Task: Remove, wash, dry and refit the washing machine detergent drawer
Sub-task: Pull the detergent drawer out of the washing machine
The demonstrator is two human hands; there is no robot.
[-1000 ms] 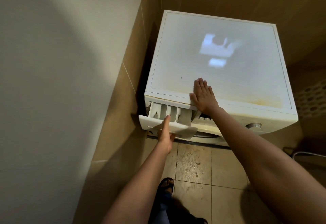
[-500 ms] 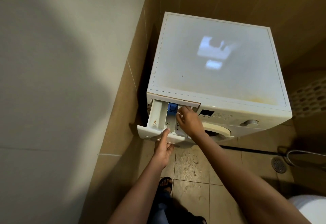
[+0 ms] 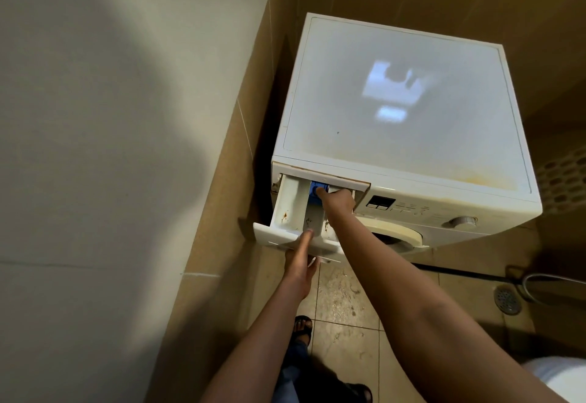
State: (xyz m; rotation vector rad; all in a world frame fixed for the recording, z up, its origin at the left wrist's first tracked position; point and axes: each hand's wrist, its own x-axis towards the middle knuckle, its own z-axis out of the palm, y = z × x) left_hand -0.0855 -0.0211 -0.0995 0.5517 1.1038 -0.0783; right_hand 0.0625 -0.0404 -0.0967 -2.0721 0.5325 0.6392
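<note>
The white detergent drawer [image 3: 290,209] sticks far out of the top left of the front of the white washing machine [image 3: 396,101]. Its compartments are stained. My left hand [image 3: 298,264] grips the drawer's front panel, thumb on top and fingers underneath. My right hand [image 3: 337,201] reaches into the drawer from the right. Its outstretched finger presses the blue tab [image 3: 314,187] at the back of the middle compartment.
A wall runs close along the machine's left side. The control dial [image 3: 463,222] and the round door rim [image 3: 402,234] lie right of the drawer. On the tiled floor are a drain [image 3: 507,299], a hose [image 3: 545,279] and my sandalled foot [image 3: 302,326].
The drawer has slid much farther out. My right hand left the machine's top, went into the drawer and now presses the blue tab. My left hand has kept hold of the front panel.
</note>
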